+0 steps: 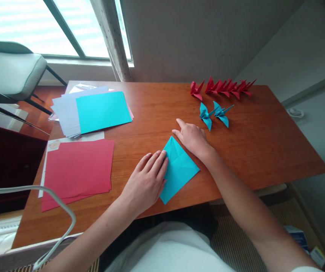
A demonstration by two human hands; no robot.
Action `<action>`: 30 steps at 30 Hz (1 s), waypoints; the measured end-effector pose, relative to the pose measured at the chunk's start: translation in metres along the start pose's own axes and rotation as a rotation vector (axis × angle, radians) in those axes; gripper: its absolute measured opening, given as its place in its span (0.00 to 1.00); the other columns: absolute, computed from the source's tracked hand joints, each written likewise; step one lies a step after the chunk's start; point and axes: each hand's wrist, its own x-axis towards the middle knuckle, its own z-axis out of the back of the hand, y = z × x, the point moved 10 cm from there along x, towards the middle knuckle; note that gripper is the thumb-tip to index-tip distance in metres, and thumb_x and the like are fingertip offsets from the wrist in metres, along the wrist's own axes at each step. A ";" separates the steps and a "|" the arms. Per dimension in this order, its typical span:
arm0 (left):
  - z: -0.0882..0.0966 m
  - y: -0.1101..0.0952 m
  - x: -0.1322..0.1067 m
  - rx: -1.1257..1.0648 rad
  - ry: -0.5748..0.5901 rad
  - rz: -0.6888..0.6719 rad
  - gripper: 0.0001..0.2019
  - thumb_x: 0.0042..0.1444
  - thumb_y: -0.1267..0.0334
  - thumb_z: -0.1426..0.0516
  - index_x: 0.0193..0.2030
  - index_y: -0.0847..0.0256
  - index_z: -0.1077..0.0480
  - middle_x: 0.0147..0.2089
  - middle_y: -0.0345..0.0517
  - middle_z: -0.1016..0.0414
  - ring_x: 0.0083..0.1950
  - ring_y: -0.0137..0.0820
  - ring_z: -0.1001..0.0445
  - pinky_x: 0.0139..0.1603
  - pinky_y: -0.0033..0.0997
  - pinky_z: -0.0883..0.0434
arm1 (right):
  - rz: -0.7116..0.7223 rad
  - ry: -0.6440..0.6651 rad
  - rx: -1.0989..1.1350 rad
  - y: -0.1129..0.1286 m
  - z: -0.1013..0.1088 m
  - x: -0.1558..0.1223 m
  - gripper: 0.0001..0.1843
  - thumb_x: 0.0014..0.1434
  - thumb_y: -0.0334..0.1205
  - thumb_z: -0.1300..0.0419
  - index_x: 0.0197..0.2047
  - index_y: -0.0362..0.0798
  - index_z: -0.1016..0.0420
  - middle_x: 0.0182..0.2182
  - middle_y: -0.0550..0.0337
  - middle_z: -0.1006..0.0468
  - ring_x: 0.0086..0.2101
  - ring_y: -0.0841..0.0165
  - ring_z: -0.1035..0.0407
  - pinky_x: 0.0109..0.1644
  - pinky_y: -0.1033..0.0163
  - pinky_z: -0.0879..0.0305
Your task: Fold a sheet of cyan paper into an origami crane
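Observation:
A folded sheet of turquoise paper (179, 172) lies on the wooden table in front of me, turned as a diamond with crease lines near its top corner. My left hand (150, 177) rests flat over its left side, fingers stretched out and covering the left corner. Just beyond the paper's upper right edge, my right hand (191, 136) hovers over or touches the table; I cannot tell which. Its thumb and forefinger are apart, the other fingers are curled, and nothing shows in it. Two turquoise paper cranes (221, 113) stand a little past that hand.
Several red paper cranes (227, 88) line the table's far edge. On the left lie a turquoise paper stack (104, 112) over white sheets (66, 113) and a red paper stack (79, 168). A pale cable or tube (63, 206) curves across the lower left. A chair (12, 71) stands by the window.

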 end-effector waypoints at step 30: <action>0.007 0.000 0.002 -0.058 -0.006 0.023 0.24 0.68 0.60 0.50 0.69 0.63 0.34 0.69 0.50 0.32 0.73 0.51 0.42 0.74 0.54 0.46 | 0.071 0.109 -0.047 0.038 0.005 -0.024 0.49 0.55 0.71 0.39 0.65 0.41 0.37 0.56 0.36 0.27 0.57 0.47 0.32 0.54 0.50 0.33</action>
